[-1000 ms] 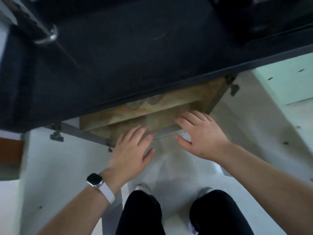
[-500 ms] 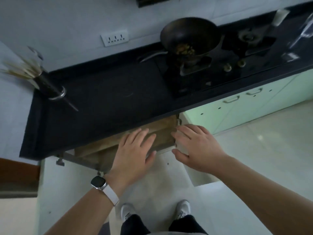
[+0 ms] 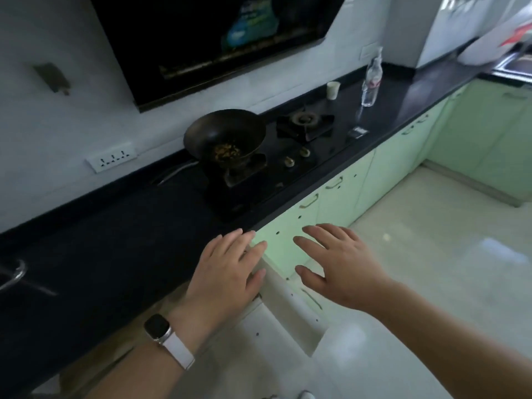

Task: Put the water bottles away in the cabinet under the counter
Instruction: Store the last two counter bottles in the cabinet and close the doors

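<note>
Both hands are out flat, fingers straight and spread: left hand [image 3: 227, 272], watch [image 3: 157, 329] on the wrist, over the dark counter's [image 3: 115, 240] front edge; right hand [image 3: 336, 266] over pale green cabinet fronts [image 3: 339, 194]. Below them is what looks like an open cabinet door [image 3: 290, 321], blurred. One clear water bottle [image 3: 371, 82] stands far along the counter near a white cup [image 3: 333, 90], beyond the wok [image 3: 224, 136].

Cabinet [image 3: 161, 305] inside hidden (under counter [image 3: 115, 240]); bottle [image 3: 372, 79] label unreadable

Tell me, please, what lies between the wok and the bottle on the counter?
In the head view, a bare gas burner and a small white cup lie between the wok and the bottle.
</note>
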